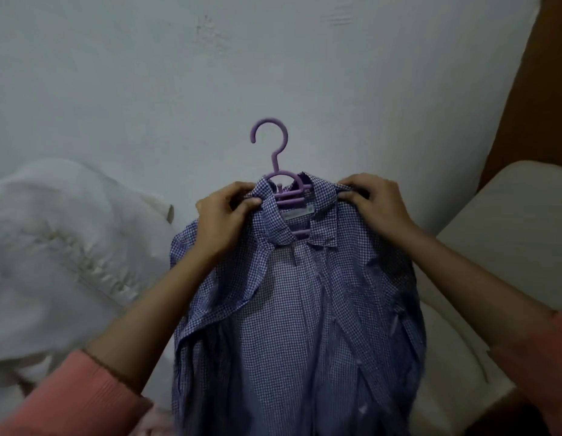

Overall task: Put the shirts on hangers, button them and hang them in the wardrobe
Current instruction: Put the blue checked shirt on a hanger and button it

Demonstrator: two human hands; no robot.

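A blue checked shirt [292, 303] is held up in front of a pale wall [147, 73], draped over a purple hanger [275, 158] whose hook rises free above the collar. The left shoulder of the shirt, just beside the collar, is pinched by the left hand [224, 212], its fingers [246, 204] curled tightly into the cloth. The right shoulder is gripped likewise by the right hand [372, 202], with fingers [347, 191] bent closed on the fabric. The front of the shirt hangs open (no fastened buttons can be made out). Left of the shirt lies a crumpled white cloth [59, 247]; right of it, a cream cushion [493, 247] is seen. Pink sleeves [69, 401] cover both forearms.
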